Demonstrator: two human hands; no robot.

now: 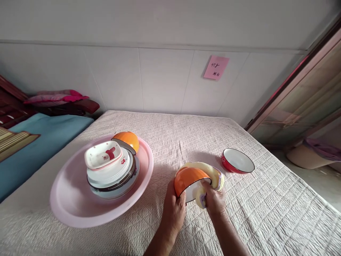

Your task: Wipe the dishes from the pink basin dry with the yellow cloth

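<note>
An orange bowl (189, 177) with a white inside and a dark rim is tilted on its side above the quilted cover. My left hand (174, 204) grips its left edge, thumb over the rim. My right hand (214, 199) is closed on a pale yellow cloth (218, 176) with purple edging, pressing it to the bowl's right rim. Part of the cloth passes behind the bowl, out of sight. To the right, a red bowl (238, 161) with a white inside stands upright on the cover.
A large pink basin (73, 209) on the left holds stacked plates (113, 174), a rectangular bear-patterned dish (103, 155) on top, and another orange bowl (129, 139) leaning beside them. A pink note (216, 67) is stuck on the white wall. A bin (306, 154) stands at far right.
</note>
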